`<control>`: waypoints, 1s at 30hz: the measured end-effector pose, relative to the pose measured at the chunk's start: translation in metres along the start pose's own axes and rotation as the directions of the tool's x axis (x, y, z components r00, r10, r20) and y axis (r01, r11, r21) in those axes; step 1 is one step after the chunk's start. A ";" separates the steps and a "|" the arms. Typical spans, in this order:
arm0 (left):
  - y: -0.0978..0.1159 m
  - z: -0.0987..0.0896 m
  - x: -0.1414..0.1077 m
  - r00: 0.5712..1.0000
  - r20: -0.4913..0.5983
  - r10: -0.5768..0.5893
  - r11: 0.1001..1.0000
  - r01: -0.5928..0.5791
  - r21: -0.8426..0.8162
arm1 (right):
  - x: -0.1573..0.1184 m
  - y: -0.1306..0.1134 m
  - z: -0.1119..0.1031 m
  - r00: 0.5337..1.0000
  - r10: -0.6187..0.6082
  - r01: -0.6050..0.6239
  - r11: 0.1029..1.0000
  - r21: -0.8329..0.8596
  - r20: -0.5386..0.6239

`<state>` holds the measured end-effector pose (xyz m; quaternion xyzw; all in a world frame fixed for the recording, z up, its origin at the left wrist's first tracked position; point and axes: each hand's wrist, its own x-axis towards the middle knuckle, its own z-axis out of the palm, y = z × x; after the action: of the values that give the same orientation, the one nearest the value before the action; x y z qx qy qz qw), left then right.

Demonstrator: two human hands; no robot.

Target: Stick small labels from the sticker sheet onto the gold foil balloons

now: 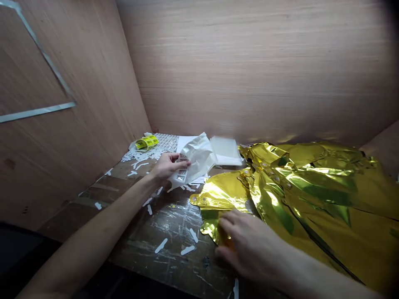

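Left grip pinches a crumpled white plastic bag between thumb and fingers above the scratched table, with scattered white paper strips nearby; right grip, fingers loosely spread, rests on the gold foil balloons heaped at the table's right.

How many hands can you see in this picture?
2. The left hand pinches a white plastic bag farther back, and the right hand lies on a gold foil balloon nearer the camera. No other hands show.
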<state>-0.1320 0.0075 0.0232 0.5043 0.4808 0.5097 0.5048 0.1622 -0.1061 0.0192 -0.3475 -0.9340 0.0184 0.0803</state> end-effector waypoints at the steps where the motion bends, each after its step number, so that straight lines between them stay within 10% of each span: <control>1: -0.001 -0.001 0.001 1.000 -0.016 0.006 0.999 -0.007 -0.040 | -0.005 -0.007 0.015 0.999 -0.032 0.033 0.998 -0.053 0.009; 6: -0.008 -0.006 0.006 0.999 -0.032 -0.009 0.994 0.005 -0.105 | -0.015 -0.013 0.045 0.985 -0.168 0.154 0.963 -0.221 -0.047; 12: 0.001 -0.020 -0.002 0.960 0.279 -0.015 0.998 0.031 -0.053 | 0.009 0.024 -0.009 0.973 0.194 -0.218 0.946 0.238 0.121; 20: 0.010 0.005 -0.025 0.623 0.776 -0.103 0.992 0.011 0.124 | 0.019 0.076 -0.008 0.864 0.489 -0.307 0.701 0.644 -0.121; 26: 0.041 0.082 -0.070 0.460 0.887 0.038 0.959 -0.265 0.097 | 0.027 0.096 -0.034 0.684 0.729 -0.308 0.273 0.911 0.013; 30: 0.049 0.155 -0.087 0.241 0.961 0.132 0.886 -0.463 -0.006 | 0.036 0.126 -0.060 0.521 0.845 -0.167 0.240 0.956 -0.122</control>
<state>0.0196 -0.0835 0.0741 0.8527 0.0523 0.1288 0.5035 0.2264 0.0120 0.0716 -0.5451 -0.5051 0.3949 0.5402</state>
